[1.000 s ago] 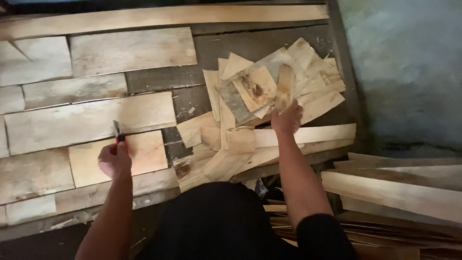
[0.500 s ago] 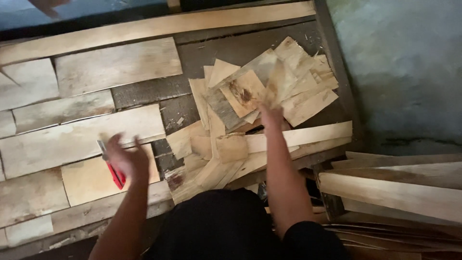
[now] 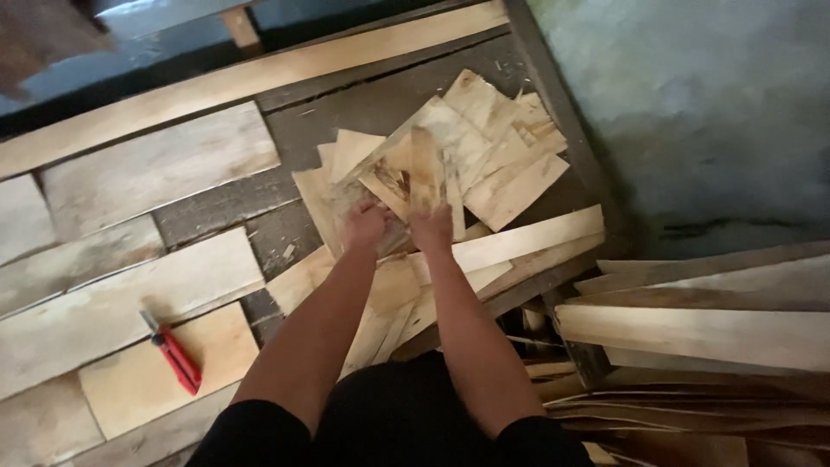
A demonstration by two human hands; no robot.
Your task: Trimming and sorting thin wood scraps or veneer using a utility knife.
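Note:
Both my hands reach into a loose pile of thin wood veneer scraps (image 3: 484, 156) on a dark worktable. My left hand (image 3: 365, 227) grips the near edge of a large knotted veneer piece (image 3: 393, 177). Beside it, my right hand (image 3: 432, 229) holds a narrow upright veneer strip (image 3: 425, 173). A red utility knife (image 3: 175, 353) lies by itself on a pale veneer sheet (image 3: 130, 385) at the lower left, well apart from both hands.
Flat veneer sheets (image 3: 156, 169) are laid edge to edge across the table's left side, with a long plank (image 3: 259, 73) along the far edge. Stacked long veneer boards (image 3: 709, 320) lie to the right. A grey concrete floor (image 3: 709, 104) lies beyond the table edge.
My left hand put down the red knife on the pale sheet and moved right to the scrap pile. My right hand has stayed at the pile and now holds a strip.

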